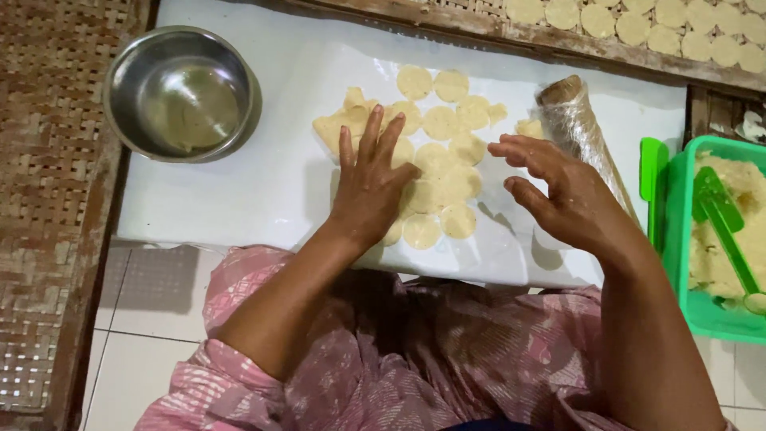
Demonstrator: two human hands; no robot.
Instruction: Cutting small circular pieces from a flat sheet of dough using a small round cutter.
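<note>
Left hand (369, 185) lies flat, fingers spread, on the dough rounds (437, 164); right hand (558, 191) hovers open, empty; pressing could probably smear or tear rounds.

The bowl (182, 93) is made of shiny, smooth metal. The white sheet (239, 191) looks like glossy plastic, and light is bounced off it. The dough rounds (444, 172) are pale, soft and matt. The roller (580, 132) is wrapped in thin, crinkly clear plastic. The box (677, 239) is made of smooth green plastic. The mat (48, 199) is woven from rough, dry strips. The floor tiles (136, 351) are smooth and white. The pink cloth (415, 359) looks soft.
</note>
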